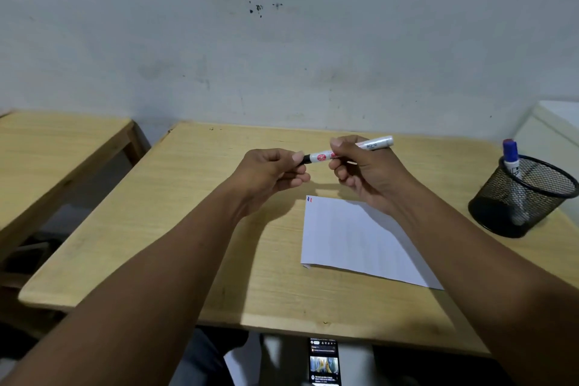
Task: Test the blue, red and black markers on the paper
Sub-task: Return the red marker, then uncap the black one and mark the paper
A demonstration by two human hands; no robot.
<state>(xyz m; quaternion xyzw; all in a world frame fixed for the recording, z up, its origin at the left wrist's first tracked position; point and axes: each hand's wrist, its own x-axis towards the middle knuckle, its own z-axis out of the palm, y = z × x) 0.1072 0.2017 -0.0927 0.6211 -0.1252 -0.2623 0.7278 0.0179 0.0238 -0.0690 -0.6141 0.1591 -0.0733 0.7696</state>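
Head view: both hands' marker (347, 150) above table (156, 229), paper (351, 238) clear.

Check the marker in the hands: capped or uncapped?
Cannot tell. The left hand pinches the marker at its black end; the right hand holds the barrel.

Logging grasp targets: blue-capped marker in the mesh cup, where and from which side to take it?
Take the blue-capped marker at its cap end, the only part clear above the mesh cup rim. Come from above: it stands nearly upright, leaning on the cup's far-left wall, and mesh screens its barrel. Both hands are busy now: right hand and left hand hold another marker.
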